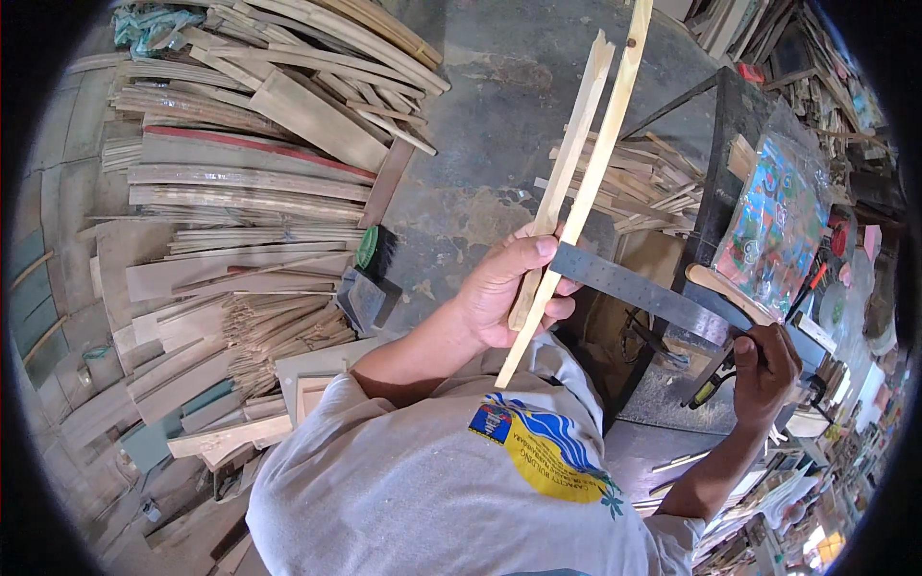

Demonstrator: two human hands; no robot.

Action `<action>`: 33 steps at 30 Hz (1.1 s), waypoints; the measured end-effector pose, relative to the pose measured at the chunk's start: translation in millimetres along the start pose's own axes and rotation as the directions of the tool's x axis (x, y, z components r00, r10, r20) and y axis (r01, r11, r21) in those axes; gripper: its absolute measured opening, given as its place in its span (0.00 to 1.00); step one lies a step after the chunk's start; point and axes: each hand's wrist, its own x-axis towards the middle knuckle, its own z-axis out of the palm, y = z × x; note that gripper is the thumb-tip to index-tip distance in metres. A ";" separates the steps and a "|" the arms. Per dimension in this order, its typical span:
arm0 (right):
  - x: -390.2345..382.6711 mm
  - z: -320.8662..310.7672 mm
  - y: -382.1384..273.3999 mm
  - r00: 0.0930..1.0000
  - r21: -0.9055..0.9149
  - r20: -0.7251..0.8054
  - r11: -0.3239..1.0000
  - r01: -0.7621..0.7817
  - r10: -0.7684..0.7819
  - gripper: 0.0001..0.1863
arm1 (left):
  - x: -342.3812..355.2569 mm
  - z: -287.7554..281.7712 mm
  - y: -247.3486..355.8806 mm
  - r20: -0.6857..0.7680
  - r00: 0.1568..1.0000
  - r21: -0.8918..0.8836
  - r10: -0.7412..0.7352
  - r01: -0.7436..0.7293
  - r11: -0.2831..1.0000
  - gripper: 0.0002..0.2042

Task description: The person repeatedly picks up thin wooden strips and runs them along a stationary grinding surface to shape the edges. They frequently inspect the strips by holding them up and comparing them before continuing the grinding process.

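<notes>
Two long, narrow wooden strips (600, 158) slant up through my left hand (509, 278), which is closed around them. The longer, paler strip crosses in front of the other and reaches down to my shirt. A flat grey metal ruler (648, 295) lies against this strip at my left fingers and stretches right. My right hand (768, 370) is closed at the ruler's far end; the exact grip is partly hidden. Just beside those fingers is a yellow-and-black hand tool (713, 386), and whether I hold it too is unclear.
Stacked boards and strips (250, 192) fill the left side. A brush with a green part (368, 248) sits by the grey floor (480, 96). At right, a dark bench (706, 206) carries a colourful plastic-wrapped packet (773, 226). Loose offcuts (653, 182) lie beyond my left hand.
</notes>
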 end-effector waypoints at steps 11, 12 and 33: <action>-6.6 -5.3 1.3 0.999 0.008 -0.025 0.999 -0.048 0.048 0.28 | 14.4 3.8 -3.8 -0.036 0.999 0.064 0.000 0.002 0.998 0.14; -8.1 -3.5 3.9 0.997 0.019 -0.021 0.997 -0.072 0.072 0.27 | 14.8 3.1 -4.1 -0.043 0.999 0.099 0.005 -0.001 0.995 0.15; -66.3 104.1 96.0 0.717 0.612 -0.233 0.672 -0.416 0.656 0.17 | 74.3 -21.8 -79.9 -0.178 0.984 0.910 -0.007 0.167 0.381 0.08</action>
